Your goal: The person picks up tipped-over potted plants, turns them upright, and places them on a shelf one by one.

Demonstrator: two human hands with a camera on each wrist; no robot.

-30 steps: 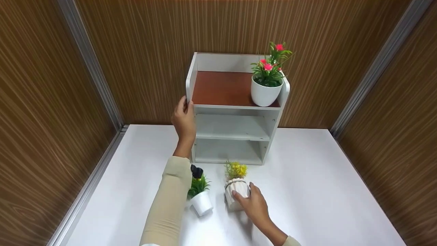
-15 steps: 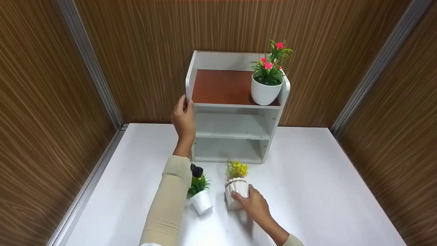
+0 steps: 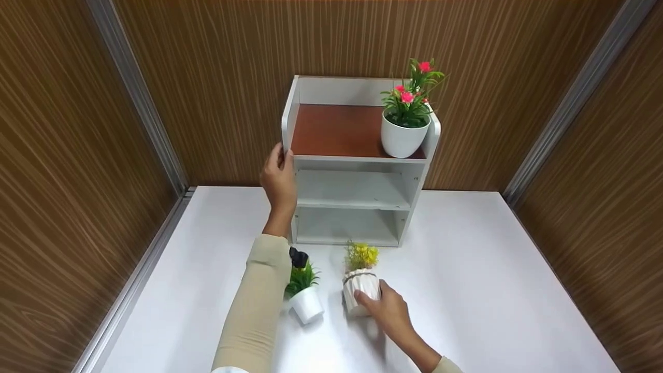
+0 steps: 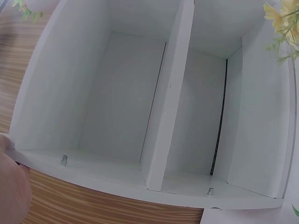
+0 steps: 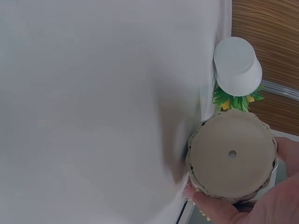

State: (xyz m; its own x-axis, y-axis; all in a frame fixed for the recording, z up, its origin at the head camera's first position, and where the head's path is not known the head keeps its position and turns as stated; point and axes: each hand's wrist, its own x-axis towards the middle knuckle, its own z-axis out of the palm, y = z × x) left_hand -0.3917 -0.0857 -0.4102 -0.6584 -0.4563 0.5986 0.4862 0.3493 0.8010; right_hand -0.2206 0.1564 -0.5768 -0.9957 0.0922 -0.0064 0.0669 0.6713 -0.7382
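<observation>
My left hand (image 3: 279, 178) grips the left side panel of a white shelf unit (image 3: 353, 208), thumb at the front edge near the brown top. Only part of this hand (image 4: 13, 189) shows at the edge of the left wrist view. On the table before the shelf, my right hand (image 3: 389, 313) holds a cream fluted flowerpot (image 3: 361, 292) with yellow flowers (image 3: 361, 255) and a cord around its rim. The pot tips away from me; its round base (image 5: 231, 172) with a small hole faces the right wrist camera, thumb and fingers around its sides.
A small white pot (image 3: 307, 304) with green leaves lies tipped left of the cream one, partly behind the left sleeve (image 3: 259, 305). A white pot (image 3: 404, 140) with pink flowers stands on the shelf top at right. Wood-grain walls (image 3: 233, 93) enclose the white table (image 3: 481, 280).
The cream pot and my right hand have shifted very slightly right. My left hand stays on the shelf panel. The whole head view has drifted a little.
</observation>
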